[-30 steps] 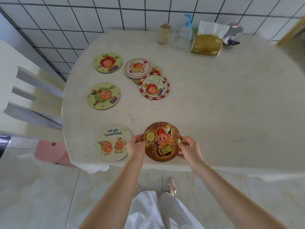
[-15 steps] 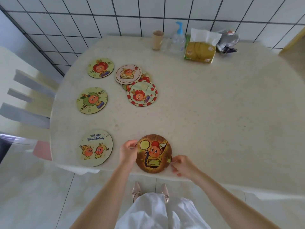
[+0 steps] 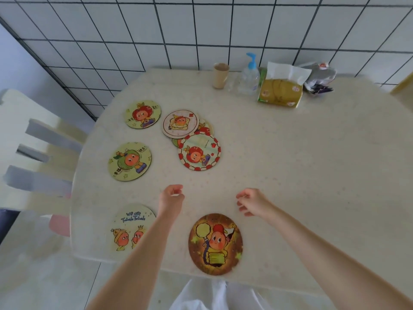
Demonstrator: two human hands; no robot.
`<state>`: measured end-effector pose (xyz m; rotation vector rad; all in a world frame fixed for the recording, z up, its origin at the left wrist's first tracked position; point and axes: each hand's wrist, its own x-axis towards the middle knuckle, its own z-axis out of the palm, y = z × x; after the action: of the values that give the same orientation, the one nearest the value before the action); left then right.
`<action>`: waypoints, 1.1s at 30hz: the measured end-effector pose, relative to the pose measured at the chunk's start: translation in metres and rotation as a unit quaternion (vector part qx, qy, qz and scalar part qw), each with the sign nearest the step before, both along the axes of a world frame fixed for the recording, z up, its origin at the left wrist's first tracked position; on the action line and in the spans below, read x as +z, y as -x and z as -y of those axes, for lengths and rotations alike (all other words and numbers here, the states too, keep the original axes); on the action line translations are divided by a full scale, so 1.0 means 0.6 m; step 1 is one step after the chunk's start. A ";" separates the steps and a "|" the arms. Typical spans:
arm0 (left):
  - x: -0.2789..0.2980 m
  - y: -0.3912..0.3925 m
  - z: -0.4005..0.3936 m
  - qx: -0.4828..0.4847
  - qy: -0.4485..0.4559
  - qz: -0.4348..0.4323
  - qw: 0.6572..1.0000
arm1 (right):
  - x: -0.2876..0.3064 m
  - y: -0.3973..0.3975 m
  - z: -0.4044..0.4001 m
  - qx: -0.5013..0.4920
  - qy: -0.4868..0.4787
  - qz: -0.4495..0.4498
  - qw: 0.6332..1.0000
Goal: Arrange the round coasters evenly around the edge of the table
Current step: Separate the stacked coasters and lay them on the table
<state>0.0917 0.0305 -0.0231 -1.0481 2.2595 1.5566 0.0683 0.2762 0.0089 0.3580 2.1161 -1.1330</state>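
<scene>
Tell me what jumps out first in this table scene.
The dark brown coaster lies at the near table edge, with the left hand and right hand empty above it. Behind them, three coasters overlap in a pile left of centre.

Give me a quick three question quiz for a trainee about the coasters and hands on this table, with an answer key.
1. True or false: the left hand is gripping the brown coaster.
2. Which coaster lies on top of a partly hidden one? A: the red-bordered coaster; B: the brown coaster; C: the "we are" coaster.
3. Fill in: the tissue pack stands at the table's ____ edge, by the tiled wall.

Key
1. False. Both the left hand and the right hand are empty, above the table, with the brown coaster lying flat at the near edge.
2. A.
3. Far.
</scene>
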 end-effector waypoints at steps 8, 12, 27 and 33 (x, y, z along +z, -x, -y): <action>0.005 0.160 0.040 -0.009 0.005 0.000 1.000 | 0.004 0.183 0.073 -0.034 -0.029 -0.031 0.999; -0.002 0.226 0.052 0.028 0.000 0.002 1.000 | -0.006 0.259 0.109 -0.030 -0.063 -0.060 0.996; -0.008 0.293 0.055 0.187 -0.177 0.042 0.965 | -0.048 0.365 0.181 0.007 -0.105 -0.116 0.988; -0.001 0.362 0.122 0.201 -0.148 0.003 0.968 | -0.032 0.435 0.223 -0.035 -0.023 -0.099 0.994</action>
<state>-0.1256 -0.0425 -0.0237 -1.4781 1.8031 1.9605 -0.1924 0.1422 -0.0104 0.3563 2.3213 -1.2052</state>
